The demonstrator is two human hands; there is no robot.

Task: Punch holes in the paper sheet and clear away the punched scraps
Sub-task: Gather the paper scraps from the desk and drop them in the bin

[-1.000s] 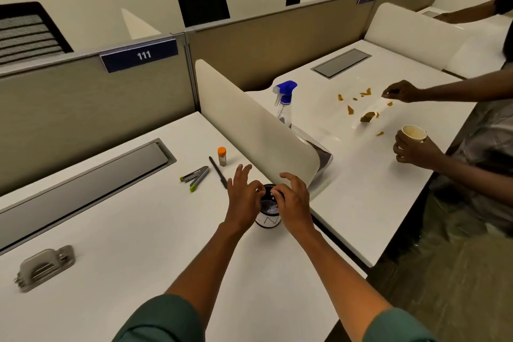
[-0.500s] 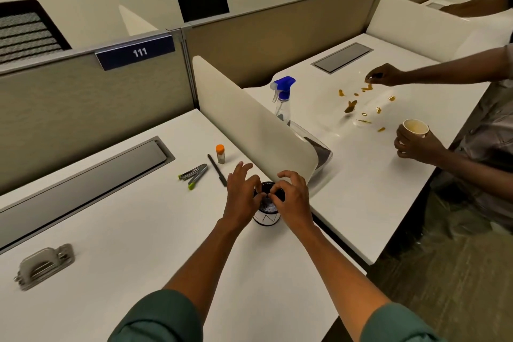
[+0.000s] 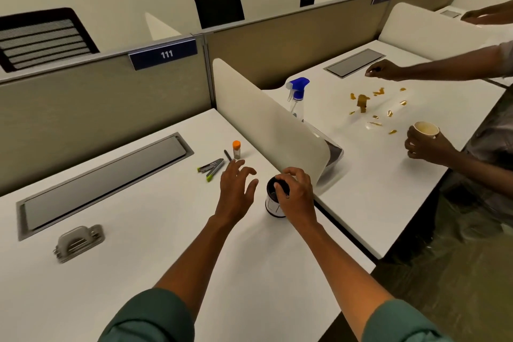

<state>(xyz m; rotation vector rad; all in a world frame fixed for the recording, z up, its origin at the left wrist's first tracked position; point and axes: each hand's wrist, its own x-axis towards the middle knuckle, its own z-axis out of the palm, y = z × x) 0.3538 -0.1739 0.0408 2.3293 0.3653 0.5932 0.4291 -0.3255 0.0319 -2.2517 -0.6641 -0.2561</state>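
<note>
Small black-rimmed white cylindrical cup (image 3: 273,200), at desk centre, is gripped at its rim by the right hand (image 3: 295,193), likely as scrap receptacle; left hand (image 3: 236,189), spread empty, at nine o'clock; grey metal hole punch (image 3: 79,241) far toward eight o'clock; paper sheet not seen

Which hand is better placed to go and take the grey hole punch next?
Probably the left. The left hand is open and free, on the same side as the hole punch. The right hand is busy on top of the small cup, farther from the punch.
</note>
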